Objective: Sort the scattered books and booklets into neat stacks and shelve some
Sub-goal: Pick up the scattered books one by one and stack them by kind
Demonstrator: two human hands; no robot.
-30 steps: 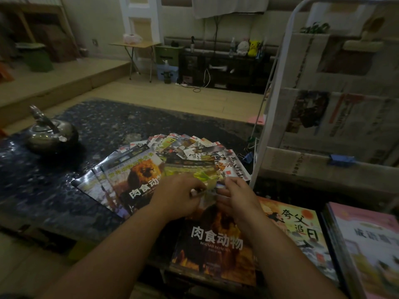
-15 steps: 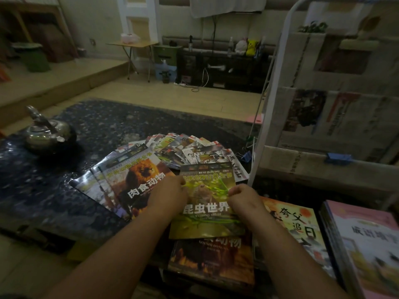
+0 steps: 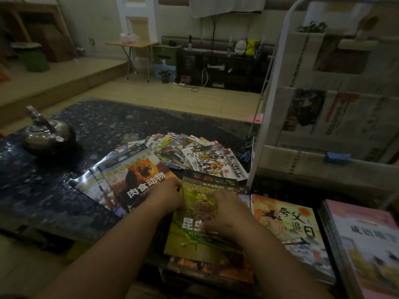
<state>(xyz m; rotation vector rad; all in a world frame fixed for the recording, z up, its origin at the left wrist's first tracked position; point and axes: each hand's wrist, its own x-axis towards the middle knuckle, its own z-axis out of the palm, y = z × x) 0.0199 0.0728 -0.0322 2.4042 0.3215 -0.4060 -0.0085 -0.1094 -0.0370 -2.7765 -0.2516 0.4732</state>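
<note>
Your left hand (image 3: 166, 195) is resting against the left edge of the green insect book (image 3: 194, 223), fingers curled loosely along that edge rather than clenched around it. Your right hand (image 3: 228, 214) is lying palm down on the cover, fingers spread flat and pressing, gripping nothing. The green book is sitting on top of a dark orange-covered book (image 3: 211, 270) at the near edge of the worktop (image 3: 54, 190), with that lower book's bottom strip showing below it (the two are not squared up). To its left, a lion-cover book (image 3: 138, 182) is topping a slanted pile of similar books, touching your left hand. Behind both, a fan of thin booklets (image 3: 194, 152) is spreading toward the right edge. Just beside the green book on the right, a yellow-orange picture book (image 3: 287, 225) is lying flat, and a pink book (image 3: 367, 244) is sitting at the near right corner. A metal kettle (image 3: 46, 134) is standing at the left edge, well apart from the books. A white rack (image 3: 269, 104) holding newspapers is rising at the right.
</note>
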